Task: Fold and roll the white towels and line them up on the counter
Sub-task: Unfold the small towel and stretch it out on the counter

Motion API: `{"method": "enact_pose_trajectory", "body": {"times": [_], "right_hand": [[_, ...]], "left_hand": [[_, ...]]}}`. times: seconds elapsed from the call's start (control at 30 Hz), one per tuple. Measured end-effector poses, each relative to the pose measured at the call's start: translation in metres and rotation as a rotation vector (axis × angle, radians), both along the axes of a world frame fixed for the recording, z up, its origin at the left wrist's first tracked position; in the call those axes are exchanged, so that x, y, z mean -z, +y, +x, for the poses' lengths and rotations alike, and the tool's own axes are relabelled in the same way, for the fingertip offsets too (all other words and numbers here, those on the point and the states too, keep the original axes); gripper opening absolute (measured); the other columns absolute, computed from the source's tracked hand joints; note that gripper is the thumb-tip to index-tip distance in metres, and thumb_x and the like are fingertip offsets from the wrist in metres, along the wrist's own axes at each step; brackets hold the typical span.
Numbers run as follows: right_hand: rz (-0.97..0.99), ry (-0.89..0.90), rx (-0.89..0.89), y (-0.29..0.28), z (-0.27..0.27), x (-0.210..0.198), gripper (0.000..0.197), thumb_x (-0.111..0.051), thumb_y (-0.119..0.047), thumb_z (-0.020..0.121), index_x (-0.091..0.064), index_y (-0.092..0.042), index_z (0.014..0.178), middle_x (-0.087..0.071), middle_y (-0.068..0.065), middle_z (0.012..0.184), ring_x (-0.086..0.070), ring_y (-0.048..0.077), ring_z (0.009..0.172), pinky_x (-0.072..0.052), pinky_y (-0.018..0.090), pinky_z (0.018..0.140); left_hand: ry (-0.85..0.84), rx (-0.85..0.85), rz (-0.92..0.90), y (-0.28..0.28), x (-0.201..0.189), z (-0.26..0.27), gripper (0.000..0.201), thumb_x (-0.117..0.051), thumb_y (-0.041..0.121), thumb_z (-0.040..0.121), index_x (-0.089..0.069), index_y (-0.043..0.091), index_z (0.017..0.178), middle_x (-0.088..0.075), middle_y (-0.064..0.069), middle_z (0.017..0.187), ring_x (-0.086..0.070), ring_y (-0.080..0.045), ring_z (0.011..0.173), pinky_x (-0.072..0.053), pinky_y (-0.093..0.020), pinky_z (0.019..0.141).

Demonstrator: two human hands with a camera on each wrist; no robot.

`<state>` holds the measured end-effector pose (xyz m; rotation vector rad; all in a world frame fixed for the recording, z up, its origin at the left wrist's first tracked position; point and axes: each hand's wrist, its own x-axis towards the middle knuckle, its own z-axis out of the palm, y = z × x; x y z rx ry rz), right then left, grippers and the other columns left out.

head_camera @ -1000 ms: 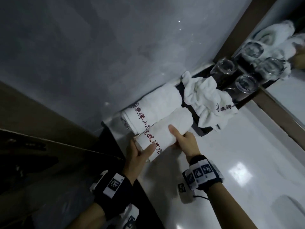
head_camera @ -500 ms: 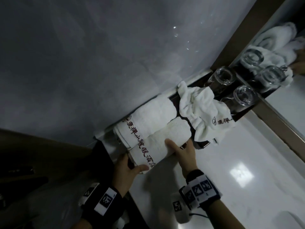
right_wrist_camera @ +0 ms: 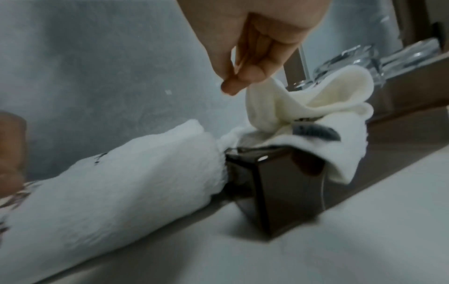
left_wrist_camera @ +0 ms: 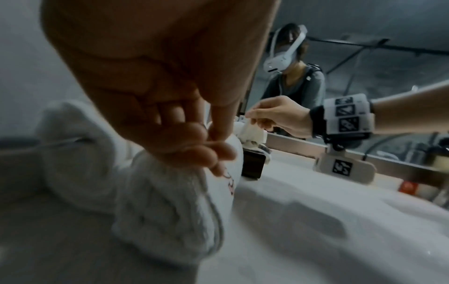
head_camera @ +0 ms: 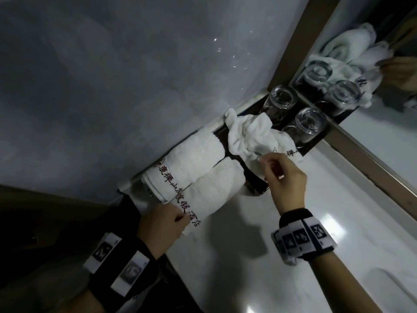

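Two rolled white towels with red lettering lie side by side against the wall: the far roll (head_camera: 187, 163) and the near roll (head_camera: 214, 188) (right_wrist_camera: 116, 184). My left hand (head_camera: 180, 219) (left_wrist_camera: 216, 146) holds the lettered end of the near roll, with thumb and curled fingers on its edge. A crumpled white towel (head_camera: 255, 136) (right_wrist_camera: 316, 123) is draped over the dark tray (head_camera: 257, 188) (right_wrist_camera: 274, 192). My right hand (head_camera: 262, 160) (right_wrist_camera: 245, 80) pinches a corner of that crumpled towel and holds it a little above the heap.
Two upturned glasses (head_camera: 279, 102) (head_camera: 309, 123) stand on the tray behind the crumpled towel. A framed mirror (head_camera: 383, 64) runs along the right. The white counter (head_camera: 293, 256) stretches toward me. Its left edge (head_camera: 144, 213) drops off beside my left hand. The grey wall backs the rolls.
My right hand has left the near roll and moved right to the crumpled towel, taking a corner in a pinch. My left hand stays at the roll's lettered end.
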<state>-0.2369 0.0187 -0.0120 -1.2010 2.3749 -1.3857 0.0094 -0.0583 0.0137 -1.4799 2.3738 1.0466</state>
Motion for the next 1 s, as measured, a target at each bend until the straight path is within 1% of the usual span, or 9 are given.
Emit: {"method": "enact_pose_trajectory", "body": {"times": [0.13,0.27,0.37,0.5,0.6,0.67,0.77,0.83,1.0], "right_hand": [[0.027,0.147,0.076,-0.012,-0.017,-0.003,0.043,-0.075,-0.029,0.074,-0.058,-0.018,0.112,-0.043,-0.001,0.107,-0.044,0.006,0.090,-0.039,0.019,0.076],[0.321,0.210,0.104,-0.020,-0.024,0.003,0.054,-0.077,-0.035,0.066,-0.061,-0.019,0.115,-0.050,0.009,0.124,-0.042,0.027,0.114,-0.021,0.029,0.091],[0.302,0.190,0.068,-0.021,-0.028,0.004,0.028,-0.068,-0.023,0.077,-0.063,-0.010,0.102,-0.063,0.007,0.101,-0.051,0.025,0.105,-0.020,0.030,0.092],[0.143,0.023,-0.033,-0.007,-0.021,-0.015,0.013,-0.055,-0.020,0.085,-0.058,-0.011,0.094,-0.050,0.001,0.062,-0.040,0.005,0.073,-0.033,0.029,0.085],[0.064,-0.158,-0.206,0.007,-0.010,-0.049,0.012,-0.048,-0.028,0.085,-0.059,-0.024,0.090,-0.057,0.002,0.071,-0.049,0.010,0.067,-0.039,0.017,0.064],[0.076,-0.181,-0.352,0.012,-0.001,-0.073,0.010,-0.054,-0.031,0.085,-0.062,-0.026,0.086,-0.062,0.001,0.075,-0.056,0.015,0.073,-0.043,0.024,0.068],[0.100,-0.249,-0.458,0.015,0.013,-0.103,0.016,-0.062,-0.045,0.080,-0.065,-0.030,0.077,-0.066,0.006,0.073,-0.060,0.027,0.071,-0.047,0.041,0.067],[0.055,-0.321,-0.443,0.019,0.017,-0.114,0.029,-0.066,-0.054,0.069,-0.065,-0.026,0.075,-0.063,0.000,0.068,-0.058,0.018,0.065,-0.045,0.036,0.063],[-0.014,-0.419,-0.496,0.053,0.005,-0.114,0.068,-0.088,-0.036,0.047,-0.052,-0.025,0.103,-0.061,-0.009,0.099,-0.060,0.003,0.090,-0.050,0.015,0.075]], "left_hand": [[0.320,0.088,-0.143,-0.005,0.002,-0.034,0.010,-0.060,0.012,0.084,-0.062,0.004,0.078,-0.057,-0.007,0.075,-0.055,-0.020,0.069,-0.046,-0.033,0.064],[0.306,0.241,-0.282,-0.008,0.015,-0.062,0.022,-0.059,0.007,0.077,-0.058,0.007,0.099,-0.053,-0.007,0.107,-0.047,-0.023,0.099,-0.041,-0.036,0.089],[0.231,0.284,-0.307,-0.007,0.019,-0.067,0.026,-0.059,0.011,0.074,-0.052,0.009,0.098,-0.050,-0.004,0.109,-0.045,-0.023,0.099,-0.037,-0.038,0.090],[0.243,0.242,-0.249,-0.005,0.015,-0.069,0.038,-0.059,0.012,0.078,-0.048,0.008,0.115,-0.047,-0.008,0.120,-0.044,-0.025,0.110,-0.034,-0.035,0.097],[0.462,0.198,-0.133,0.000,-0.007,-0.075,0.074,-0.067,0.010,0.078,-0.027,0.015,0.140,-0.029,-0.010,0.139,-0.038,-0.016,0.118,-0.040,-0.020,0.095],[0.575,0.283,-0.169,0.007,-0.029,-0.088,0.089,-0.076,0.015,0.071,-0.024,0.021,0.143,-0.018,-0.006,0.146,-0.029,-0.018,0.131,-0.045,-0.027,0.098],[0.660,0.295,-0.224,0.017,-0.061,-0.106,0.076,-0.082,0.022,0.064,-0.044,0.010,0.129,-0.046,-0.009,0.133,-0.044,-0.024,0.123,-0.045,-0.041,0.099],[0.675,0.193,-0.173,0.022,-0.075,-0.107,0.052,-0.079,0.022,0.067,-0.051,0.007,0.107,-0.062,-0.010,0.102,-0.060,-0.028,0.094,-0.050,-0.045,0.079],[0.822,0.004,-0.085,0.036,-0.092,-0.086,0.032,-0.074,0.023,0.073,-0.048,0.005,0.081,-0.047,-0.001,0.065,-0.041,-0.007,0.055,-0.035,-0.013,0.049]]}}
